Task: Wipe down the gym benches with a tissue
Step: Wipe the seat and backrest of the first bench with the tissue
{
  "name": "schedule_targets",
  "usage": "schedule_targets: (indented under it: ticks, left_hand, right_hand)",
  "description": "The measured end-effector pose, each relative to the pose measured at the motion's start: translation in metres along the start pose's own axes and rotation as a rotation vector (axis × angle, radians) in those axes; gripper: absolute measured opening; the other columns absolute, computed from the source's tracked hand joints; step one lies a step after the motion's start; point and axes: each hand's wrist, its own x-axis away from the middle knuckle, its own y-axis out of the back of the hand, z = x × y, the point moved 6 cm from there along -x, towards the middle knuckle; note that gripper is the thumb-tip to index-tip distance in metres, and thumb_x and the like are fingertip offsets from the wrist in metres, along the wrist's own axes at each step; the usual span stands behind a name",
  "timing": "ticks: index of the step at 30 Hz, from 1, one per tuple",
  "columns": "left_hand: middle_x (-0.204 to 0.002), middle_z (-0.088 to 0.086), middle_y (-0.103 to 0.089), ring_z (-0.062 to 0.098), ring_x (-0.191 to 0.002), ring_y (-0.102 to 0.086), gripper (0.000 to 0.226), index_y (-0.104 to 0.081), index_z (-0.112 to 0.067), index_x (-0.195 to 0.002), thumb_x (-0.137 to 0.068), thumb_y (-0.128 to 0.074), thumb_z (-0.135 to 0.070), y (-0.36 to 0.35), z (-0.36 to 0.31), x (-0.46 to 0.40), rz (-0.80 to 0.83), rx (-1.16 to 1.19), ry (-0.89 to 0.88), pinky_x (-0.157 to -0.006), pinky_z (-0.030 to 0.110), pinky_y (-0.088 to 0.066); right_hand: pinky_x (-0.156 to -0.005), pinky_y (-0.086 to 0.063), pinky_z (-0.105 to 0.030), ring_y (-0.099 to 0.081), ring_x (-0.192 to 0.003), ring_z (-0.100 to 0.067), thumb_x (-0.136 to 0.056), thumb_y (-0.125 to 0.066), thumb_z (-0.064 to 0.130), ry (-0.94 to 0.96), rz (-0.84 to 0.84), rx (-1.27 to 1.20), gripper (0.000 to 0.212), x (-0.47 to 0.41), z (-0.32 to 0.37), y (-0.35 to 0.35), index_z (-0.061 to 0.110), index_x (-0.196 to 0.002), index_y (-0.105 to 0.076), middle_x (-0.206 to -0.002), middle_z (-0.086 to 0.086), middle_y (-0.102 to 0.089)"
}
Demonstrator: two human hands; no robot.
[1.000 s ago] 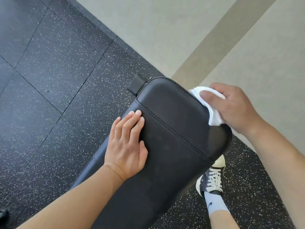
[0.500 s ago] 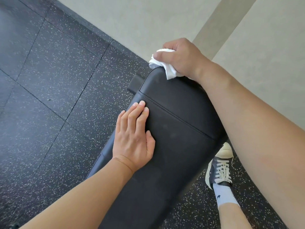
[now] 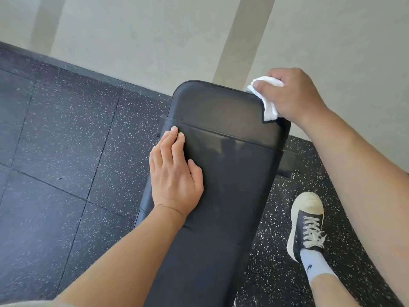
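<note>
A black padded gym bench (image 3: 223, 182) runs from the bottom of the view up to the wall. My left hand (image 3: 174, 173) rests flat on its left side, fingers straight, near the seam across the pad. My right hand (image 3: 292, 96) grips a crumpled white tissue (image 3: 269, 100) and presses it against the bench's far right corner. Part of the tissue is hidden under my fingers.
Dark speckled rubber floor tiles (image 3: 55, 173) lie to the left and right of the bench. A pale wall (image 3: 143, 41) stands just beyond the bench's end. My right foot in a black and white sneaker (image 3: 307, 224) stands on the floor right of the bench.
My right hand with the tissue has slid from the bench's far left corner along the end to its far right corner. The left hand has stayed on the pad. The view has turned.
</note>
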Motion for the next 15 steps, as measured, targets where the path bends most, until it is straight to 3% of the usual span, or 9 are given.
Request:
schedule_targets:
  ticks: [3,6,7,10,15]
  left_hand:
    - [-0.157,0.018,-0.044,0.040,-0.146,-0.040,0.056,-0.050,0.003,-0.142,-0.091,-0.047,-0.018,0.001,-0.002,-0.001,-0.006,0.005,0.001,-0.121,0.055,-0.033]
    - [-0.159,0.017,-0.043,0.039,-0.148,-0.039,0.057,-0.050,0.002,-0.143,-0.091,-0.046,-0.019,0.001,-0.002,-0.001,-0.007,-0.012,0.011,-0.123,0.052,-0.031]
    - [-0.159,0.017,-0.043,0.039,-0.148,-0.038,0.056,-0.049,0.002,-0.144,-0.091,-0.046,-0.019,0.000,-0.001,0.000,-0.006,-0.016,0.011,-0.123,0.052,-0.031]
    - [-0.158,0.018,-0.042,0.040,-0.146,-0.039,0.056,-0.049,0.002,-0.144,-0.091,-0.044,-0.018,-0.002,0.000,0.000,-0.009,-0.020,0.008,-0.123,0.052,-0.031]
    - [-0.158,0.015,-0.041,0.039,-0.143,-0.039,0.055,-0.047,-0.001,-0.144,-0.092,-0.042,-0.017,-0.003,0.000,0.001,-0.018,-0.020,0.023,-0.121,0.052,-0.032]
  right_hand:
    - [-0.061,-0.024,-0.032,-0.033,-0.062,-0.019,-0.086,-0.074,0.034,-0.109,0.176,-0.220,0.047,-0.016,0.001,-0.009,0.011,-0.064,-0.039,-0.068,-0.004,-0.030]
    - [-0.067,-0.034,-0.032,-0.043,-0.069,-0.022,-0.085,-0.079,0.030,-0.181,0.344,-0.364,0.037,-0.025,0.000,-0.021,-0.001,-0.080,-0.060,-0.075,-0.009,-0.042]
    - [-0.066,-0.036,-0.030,-0.046,-0.066,-0.020,-0.085,-0.080,0.029,-0.181,0.349,-0.385,0.033,-0.026,-0.003,-0.022,0.002,-0.076,-0.064,-0.072,-0.008,-0.045]
    - [-0.055,-0.032,-0.025,-0.041,-0.056,-0.014,-0.087,-0.077,0.029,-0.145,0.268,-0.490,0.040,-0.019,-0.017,-0.017,0.023,-0.055,-0.054,-0.059,0.004,-0.041]
    - [-0.054,-0.023,-0.029,-0.030,-0.061,-0.013,-0.088,-0.072,0.034,-0.087,-0.067,-0.574,0.047,0.018,-0.045,0.001,0.012,-0.062,-0.039,-0.063,0.004,-0.030]
